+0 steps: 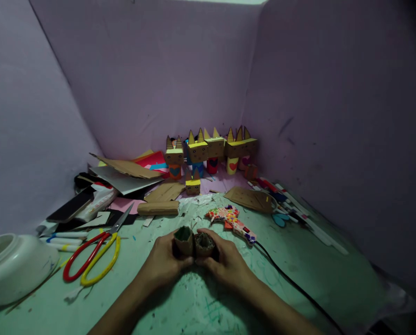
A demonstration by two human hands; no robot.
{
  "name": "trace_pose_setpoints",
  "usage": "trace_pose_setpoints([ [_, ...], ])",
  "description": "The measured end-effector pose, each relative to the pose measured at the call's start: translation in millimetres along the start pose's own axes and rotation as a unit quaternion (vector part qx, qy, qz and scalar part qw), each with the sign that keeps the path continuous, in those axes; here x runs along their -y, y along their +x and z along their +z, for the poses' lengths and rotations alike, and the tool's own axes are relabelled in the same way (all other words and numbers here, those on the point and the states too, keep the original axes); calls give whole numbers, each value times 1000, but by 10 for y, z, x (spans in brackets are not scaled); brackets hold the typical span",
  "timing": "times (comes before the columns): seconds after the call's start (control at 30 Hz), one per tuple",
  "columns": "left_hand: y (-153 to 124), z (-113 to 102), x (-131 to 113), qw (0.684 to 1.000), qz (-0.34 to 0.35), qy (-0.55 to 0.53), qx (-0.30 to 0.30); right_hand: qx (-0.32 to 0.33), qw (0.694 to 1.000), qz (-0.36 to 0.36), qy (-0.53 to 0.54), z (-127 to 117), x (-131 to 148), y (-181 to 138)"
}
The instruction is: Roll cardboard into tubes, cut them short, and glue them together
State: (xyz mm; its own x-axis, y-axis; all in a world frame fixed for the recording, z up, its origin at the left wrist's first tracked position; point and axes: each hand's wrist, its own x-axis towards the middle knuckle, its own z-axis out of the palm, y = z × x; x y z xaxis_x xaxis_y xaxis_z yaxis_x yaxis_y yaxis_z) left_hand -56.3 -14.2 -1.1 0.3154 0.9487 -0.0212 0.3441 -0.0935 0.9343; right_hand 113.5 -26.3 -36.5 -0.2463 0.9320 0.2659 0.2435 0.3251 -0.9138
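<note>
My left hand [164,260] grips a short brown cardboard tube [184,239] with a green inside. My right hand [225,260] grips a second cardboard tube [204,244] beside it. The two tubes stand side by side and touch each other, just above the green work surface [298,265]. Fingers of both hands wrap round the tubes from below and behind.
Red and yellow scissors [92,258] lie to the left, beside a white bowl [16,265] and white markers [66,238]. A patterned glue gun [232,219] with a black cable [291,284] lies just beyond my right hand. Cardboard figures [208,151], cardboard scraps [159,207] and pens [291,204] crowd the back.
</note>
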Motion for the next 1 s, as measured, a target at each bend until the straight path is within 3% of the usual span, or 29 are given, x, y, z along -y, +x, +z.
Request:
trace_pose_setpoints([
  [0.17, 3, -1, -9, 1000, -20, 3, -24, -19, 999, 26, 28, -22, 11, 29],
  [0.33, 18, -28, -64, 982, -39, -187, 7, -6, 982, 83, 168, -30, 109, 122],
  [0.4, 20, -35, -38, 975, -45, -214, 26, 34, 954, 151, 255, 5, 139, 138],
  [0.5, 20, -26, 38, 971, -66, -227, 42, 98, 879, 275, 376, 70, 161, 133],
  [0.57, 25, -13, 83, 968, -71, -236, 48, 102, 857, 304, 404, 98, 163, 123],
  [0.8, 41, -29, 64, 970, -80, -226, 49, 83, 896, 236, 366, 118, 99, 68],
  [1.0, 26, -94, -10, 975, -51, -210, 59, -8, 986, 106, 132, 109, 72, -4],
])
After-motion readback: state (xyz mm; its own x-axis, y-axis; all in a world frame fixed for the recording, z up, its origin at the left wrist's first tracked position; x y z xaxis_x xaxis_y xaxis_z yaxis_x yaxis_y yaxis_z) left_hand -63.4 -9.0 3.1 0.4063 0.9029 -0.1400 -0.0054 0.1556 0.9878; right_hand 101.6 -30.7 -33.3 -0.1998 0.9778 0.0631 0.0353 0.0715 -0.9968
